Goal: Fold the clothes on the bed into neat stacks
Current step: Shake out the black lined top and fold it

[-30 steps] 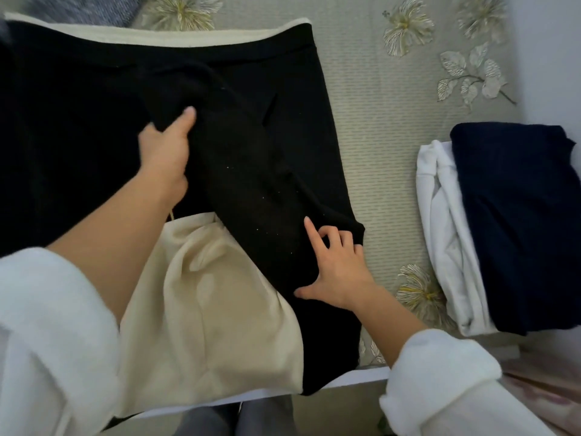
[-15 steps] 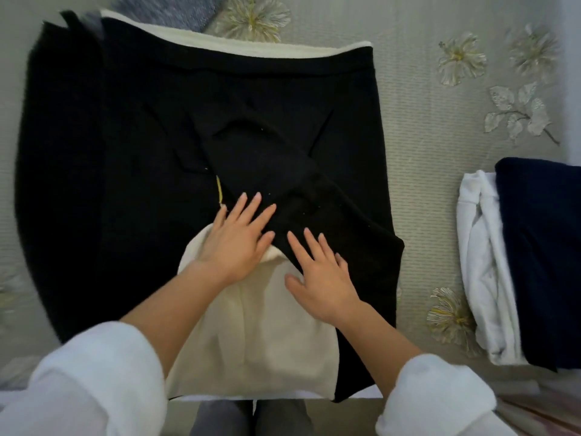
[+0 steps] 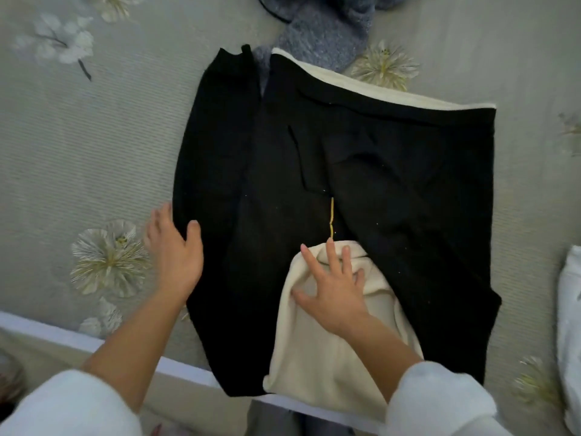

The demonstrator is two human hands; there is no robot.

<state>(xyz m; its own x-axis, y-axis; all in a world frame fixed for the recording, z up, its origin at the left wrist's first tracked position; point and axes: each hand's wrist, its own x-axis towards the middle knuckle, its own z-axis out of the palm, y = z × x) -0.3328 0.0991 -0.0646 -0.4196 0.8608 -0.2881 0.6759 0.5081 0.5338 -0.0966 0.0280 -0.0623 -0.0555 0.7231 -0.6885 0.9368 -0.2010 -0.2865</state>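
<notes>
One black garment [image 3: 377, 184] lies flat, its cream lining [image 3: 327, 347] showing

White fluffy sleeves [image 3: 440, 401] pushed up, forearms bare; grey trousers [image 3: 273, 420].

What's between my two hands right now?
In the head view, only fabric of the black garment lies between the left hand, at its edge, and the right hand, on the cream section.

Left of black garment [image 3: 377, 199]: bedspread [image 3: 94, 146] is lying open for passing.
Far side: grey knitwear [image 3: 327, 33] is touching its edge, blocking.
Right side: white clothes [image 3: 569, 309] are lying near, narrowing the strip.
</notes>
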